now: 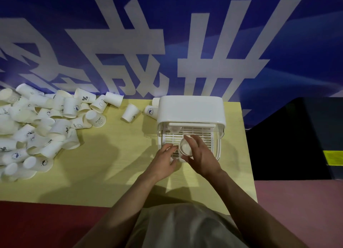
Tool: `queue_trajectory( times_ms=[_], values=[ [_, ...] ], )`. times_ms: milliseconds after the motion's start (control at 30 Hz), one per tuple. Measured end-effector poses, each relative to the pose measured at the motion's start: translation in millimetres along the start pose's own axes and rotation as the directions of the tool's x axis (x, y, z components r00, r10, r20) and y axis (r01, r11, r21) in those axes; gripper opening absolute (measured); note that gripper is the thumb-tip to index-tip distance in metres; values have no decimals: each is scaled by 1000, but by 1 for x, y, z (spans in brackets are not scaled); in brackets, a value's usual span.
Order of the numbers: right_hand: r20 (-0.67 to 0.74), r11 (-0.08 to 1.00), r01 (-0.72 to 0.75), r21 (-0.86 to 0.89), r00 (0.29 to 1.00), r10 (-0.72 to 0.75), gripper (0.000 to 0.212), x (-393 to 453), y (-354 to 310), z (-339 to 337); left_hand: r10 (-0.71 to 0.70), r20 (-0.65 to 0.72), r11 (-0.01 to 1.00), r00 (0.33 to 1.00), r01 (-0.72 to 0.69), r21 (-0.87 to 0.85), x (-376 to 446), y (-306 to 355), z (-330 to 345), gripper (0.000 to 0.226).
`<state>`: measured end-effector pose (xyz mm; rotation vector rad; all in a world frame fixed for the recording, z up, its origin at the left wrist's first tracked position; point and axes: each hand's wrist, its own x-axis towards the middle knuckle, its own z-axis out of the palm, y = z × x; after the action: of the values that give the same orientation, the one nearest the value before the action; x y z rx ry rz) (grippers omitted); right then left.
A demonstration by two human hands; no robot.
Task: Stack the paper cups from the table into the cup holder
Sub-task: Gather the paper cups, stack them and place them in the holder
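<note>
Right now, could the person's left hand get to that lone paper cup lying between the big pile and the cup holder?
Probably yes: the left hand rests by the cup holder, and bare table lies between it and the lone paper cup.

An exhibition or event hall, seemingly: a huge blue printed banner (167,43) with large white characters backs a plain yellow worktop (111,164) (red carpet (37,225) underfoot).

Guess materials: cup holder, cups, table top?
Cup holder: likely molded plastic, glossy white lid, rounded corners, slatted tray. Paper cups: matte white paper with printed logos, rolled rims. Table: pale yellow with faint grain, probably laminate or wood; can't tell which.
</note>
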<state>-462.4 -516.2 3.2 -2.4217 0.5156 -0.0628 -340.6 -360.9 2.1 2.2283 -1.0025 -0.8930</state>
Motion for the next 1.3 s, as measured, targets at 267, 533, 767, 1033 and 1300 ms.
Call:
queue_trajectory(
  times_ms=[267,533,767,1033,1300],
  values=[
    [89,980,-106,166,992,92,96,2,13,8,-97,120,983,988,114,-145,-4,10,1,75],
    [125,896,-235,376,971,203,88,-29,19,10,-141,196,940,970,193,-281,-1,25,9,78],
    [117,809,-333,484,941,317,76,0,31,-8,-153,176,906,973,209,-368,34,51,8,84],
    [126,795,-432,426,898,421,36,48,39,-14,-264,190,883,945,317,-347,71,53,4,63],
    [149,796,-465,388,884,444,18,63,49,-5,-309,262,857,914,387,-340,87,46,4,44]
  ],
)
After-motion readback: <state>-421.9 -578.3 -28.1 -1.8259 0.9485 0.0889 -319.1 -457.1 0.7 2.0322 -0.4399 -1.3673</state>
